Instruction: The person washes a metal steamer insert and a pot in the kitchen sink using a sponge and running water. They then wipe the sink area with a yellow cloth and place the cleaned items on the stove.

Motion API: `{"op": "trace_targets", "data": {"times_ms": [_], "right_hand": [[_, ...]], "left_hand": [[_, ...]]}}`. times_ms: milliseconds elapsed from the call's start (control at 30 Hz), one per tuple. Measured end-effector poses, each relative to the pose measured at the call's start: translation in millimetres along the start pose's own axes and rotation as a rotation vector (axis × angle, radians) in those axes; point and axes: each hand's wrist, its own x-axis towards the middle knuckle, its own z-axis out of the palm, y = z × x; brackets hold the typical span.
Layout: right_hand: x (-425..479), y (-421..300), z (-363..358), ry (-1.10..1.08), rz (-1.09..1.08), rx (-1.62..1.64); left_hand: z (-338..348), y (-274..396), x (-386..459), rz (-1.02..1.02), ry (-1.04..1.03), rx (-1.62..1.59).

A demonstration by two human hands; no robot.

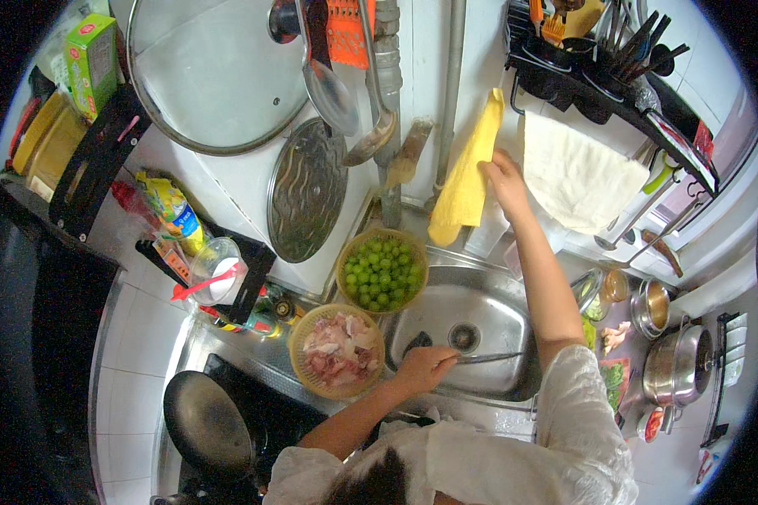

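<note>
My left hand (pixel 426 368) is closed around a metal utensil (pixel 489 358), which lies level over the steel sink (pixel 410 303); whether it is a spatula or another tool, I cannot tell. Up by the wall, my right hand (pixel 504 180) grips the edge of a yellow cloth (pixel 467 177) that hangs near the pipe. Green round fruits (pixel 382 271) fill a basket at the sink's back left corner. Just in front of it, a yellow basket (pixel 297 353) holds pieces of raw meat (pixel 341 350).
A dark frying pan (pixel 208 423) is at the left on the stove. A white cloth (pixel 578 170) hangs under the black rack (pixel 549 76). Steel pot (pixel 676 369) and bowls stand right of the sink. A glass lid (pixel 218 69) and ladles hang on the wall.
</note>
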Motion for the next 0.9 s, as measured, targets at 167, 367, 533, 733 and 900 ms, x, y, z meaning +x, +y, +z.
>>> {"op": "trace_targets", "data": {"times_ms": [167,367,533,733,900], "right_hand": [[13,-33,1,0.086,0.389,0.554],[25,-81,19,0.034,0.400,0.617],[52,-69,33,0.273,0.324,0.522],[65,-70,55,0.524,0.022,0.204],[50,-100,66,0.571,-0.131,0.090]], "left_hand": [[6,6,0,-0.010,-0.038,-0.003],[7,10,-5,-0.021,-0.025,-0.059],[5,13,-9,0.012,0.011,-0.154],[15,2,-13,0.071,0.101,-0.225],[7,7,-15,-0.006,0.120,-0.253]]}}
